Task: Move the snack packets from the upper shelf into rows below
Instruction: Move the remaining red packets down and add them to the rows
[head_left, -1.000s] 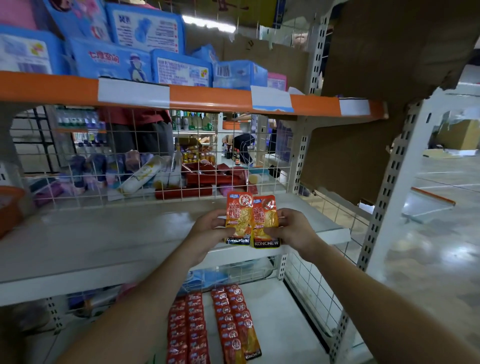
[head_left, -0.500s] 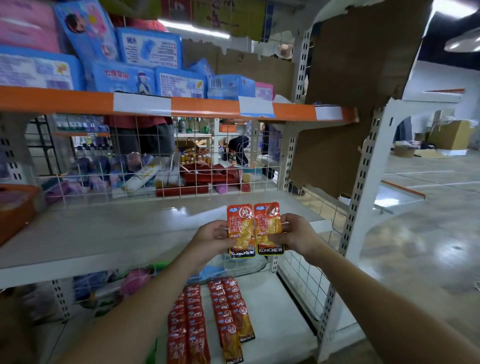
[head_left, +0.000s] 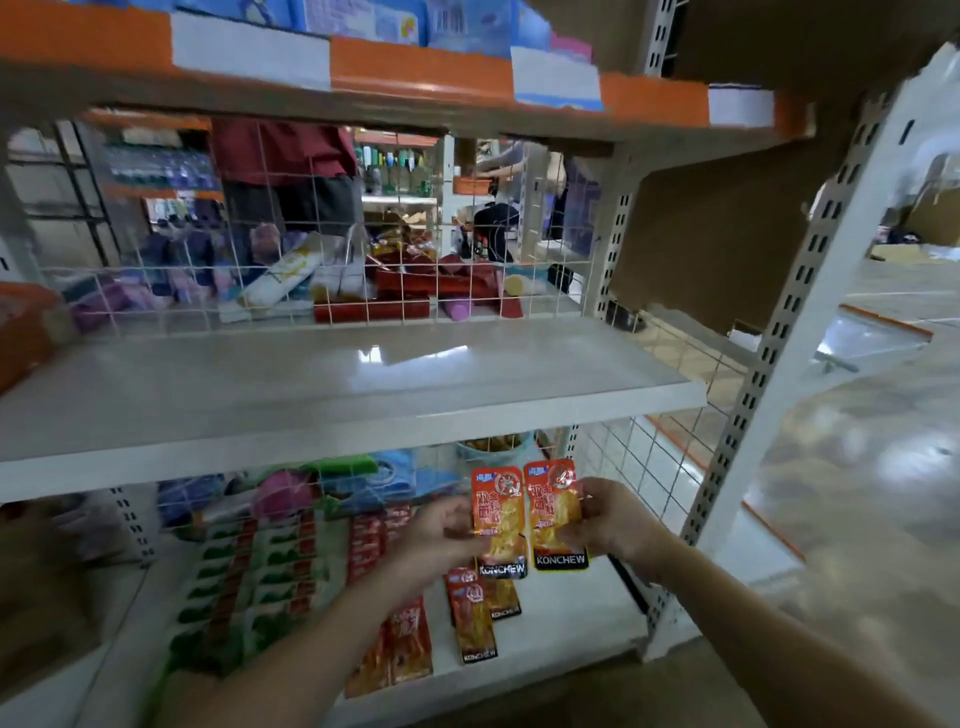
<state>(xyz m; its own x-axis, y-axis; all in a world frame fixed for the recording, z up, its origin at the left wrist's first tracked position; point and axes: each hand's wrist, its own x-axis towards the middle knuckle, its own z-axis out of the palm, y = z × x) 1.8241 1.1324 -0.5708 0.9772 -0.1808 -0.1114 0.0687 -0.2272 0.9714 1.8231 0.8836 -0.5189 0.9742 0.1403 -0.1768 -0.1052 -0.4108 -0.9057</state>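
Note:
Two orange snack packets marked KONCHEW hang side by side in front of the lower shelf opening. My left hand (head_left: 441, 535) pinches the left packet (head_left: 500, 519) at its left edge. My right hand (head_left: 602, 525) pinches the right packet (head_left: 555, 512) at its right edge. Below them, rows of the same orange-red packets (head_left: 470, 618) lie flat on the white lower shelf (head_left: 561, 623). The upper white shelf (head_left: 332, 384) above my hands is bare in its middle.
Green and red packets (head_left: 244, 582) lie in rows at the left of the lower shelf. A wire mesh back (head_left: 322, 280) closes off the upper shelf, with goods and a person behind it. A perforated white upright (head_left: 810, 312) stands on the right. An orange basket (head_left: 21, 338) sits far left.
Both hands have carried the two packets down from the level of the upper shelf's front edge to below it, in front of the lower shelf.

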